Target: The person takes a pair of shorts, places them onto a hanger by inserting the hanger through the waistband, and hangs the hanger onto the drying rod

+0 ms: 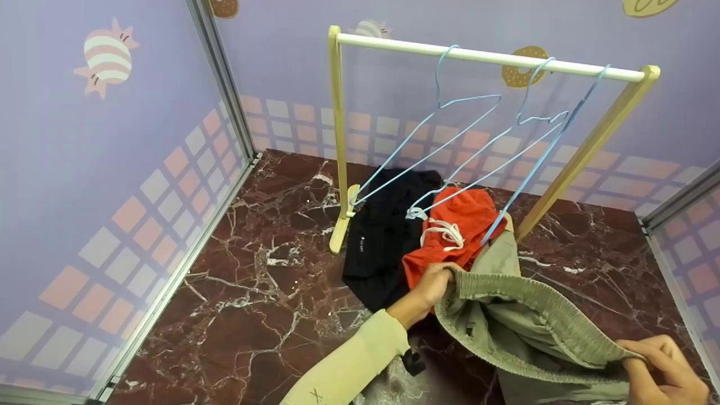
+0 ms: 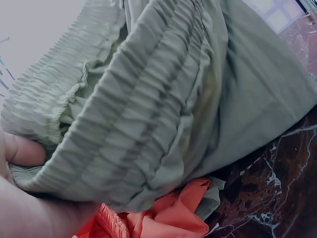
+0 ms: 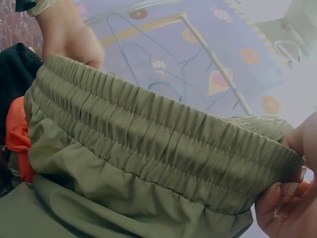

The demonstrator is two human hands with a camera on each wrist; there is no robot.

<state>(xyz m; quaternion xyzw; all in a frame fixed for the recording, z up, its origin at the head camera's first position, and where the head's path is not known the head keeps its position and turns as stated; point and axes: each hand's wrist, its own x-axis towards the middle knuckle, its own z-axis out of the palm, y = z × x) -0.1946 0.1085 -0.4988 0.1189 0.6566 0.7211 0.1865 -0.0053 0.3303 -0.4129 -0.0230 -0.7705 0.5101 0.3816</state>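
Note:
A pair of grey-green elastic-waist pants (image 1: 506, 332) is stretched between both hands, its waistband spread and gaping upward. My left hand (image 1: 432, 288) grips the waistband at one end, fingers inside the opening. At the opposite end my right hand (image 1: 664, 368) pinches the band between thumb and fingers, as the right wrist view (image 3: 287, 198) also shows. Part of the pants' fabric trails toward the rack. Just beyond the left hand lies a red garment (image 1: 467, 208) with a white drawstring, beside a black garment (image 1: 379, 242) on the floor.
A clothes rack (image 1: 489, 52) with wooden posts and a white bar stands ahead. Three blue wire hangers (image 1: 419, 126) hang from it, bearing no clothes. Purple printed walls (image 1: 84, 169) enclose the dark red marble floor (image 1: 242, 315) on the left, back and right.

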